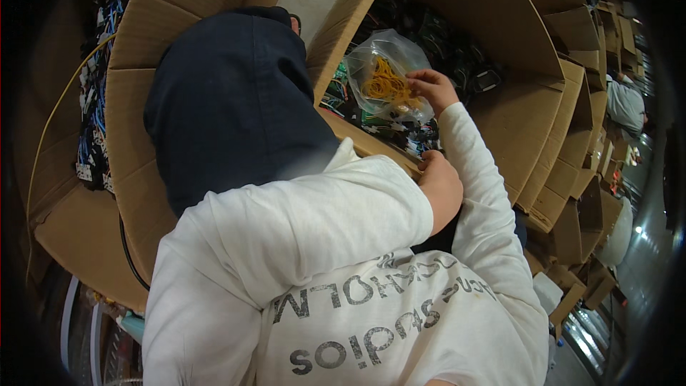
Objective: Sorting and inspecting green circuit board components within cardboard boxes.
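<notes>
A clear plastic bag (396, 44) lies open inside a cardboard box, on top of dark parts and cables. In it is a tangle of thin yellow rubber bands (384, 84). My right hand (434, 89) reaches over the bag's right side, its fingertips pinched at the edge of the yellow tangle. Below it, my left hand (441, 189) is closed by the box's near edge, next to small white connectors and wires (414, 139). Its fingers curl away from view, so what they hold is hidden.
The cardboard box (493, 14) has tall walls and open flaps. Left of it is my dark-trousered leg (229, 93), beside another carton (164, 0). Bundled cables (100, 100) lie at far left. Stacked cartons (572, 150) line the right, where another person (625, 105) is visible.
</notes>
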Tool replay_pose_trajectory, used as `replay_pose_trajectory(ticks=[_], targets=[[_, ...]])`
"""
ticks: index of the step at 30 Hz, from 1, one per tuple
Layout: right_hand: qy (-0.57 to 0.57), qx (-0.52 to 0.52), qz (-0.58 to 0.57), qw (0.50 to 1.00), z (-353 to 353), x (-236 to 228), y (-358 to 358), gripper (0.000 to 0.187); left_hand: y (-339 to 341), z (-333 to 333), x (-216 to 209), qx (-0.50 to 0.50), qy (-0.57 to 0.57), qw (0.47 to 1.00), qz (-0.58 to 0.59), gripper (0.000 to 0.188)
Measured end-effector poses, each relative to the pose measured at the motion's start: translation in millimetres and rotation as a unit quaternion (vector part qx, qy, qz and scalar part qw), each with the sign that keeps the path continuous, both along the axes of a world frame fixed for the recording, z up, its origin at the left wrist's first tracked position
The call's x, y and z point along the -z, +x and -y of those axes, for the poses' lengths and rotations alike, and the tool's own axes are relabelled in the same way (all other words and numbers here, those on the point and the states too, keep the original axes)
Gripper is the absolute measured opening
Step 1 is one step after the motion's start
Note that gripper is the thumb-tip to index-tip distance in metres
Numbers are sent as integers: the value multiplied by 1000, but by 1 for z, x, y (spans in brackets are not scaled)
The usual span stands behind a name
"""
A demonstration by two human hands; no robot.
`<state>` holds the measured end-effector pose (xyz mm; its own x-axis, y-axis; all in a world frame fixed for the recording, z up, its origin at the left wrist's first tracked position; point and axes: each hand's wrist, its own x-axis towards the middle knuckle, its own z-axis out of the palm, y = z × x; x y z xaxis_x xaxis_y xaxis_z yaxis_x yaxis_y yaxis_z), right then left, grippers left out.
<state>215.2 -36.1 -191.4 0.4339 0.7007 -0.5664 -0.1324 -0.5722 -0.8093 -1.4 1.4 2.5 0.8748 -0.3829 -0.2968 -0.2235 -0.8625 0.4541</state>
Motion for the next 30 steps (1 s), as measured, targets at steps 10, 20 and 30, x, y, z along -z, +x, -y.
replay_pose_trajectory(ticks=[10,20,30], targets=[[130,285,-55,948,-47,-34,53,19,-2,1,-3,23,56,996,-64,50],[-252,-86,239,934,-150,80,145,101,-2,-2,-7,-10,81,991,-104,44],[-161,-98,198,962,-176,157,174,104,14,-26,-1,55,149,980,-118,44]])
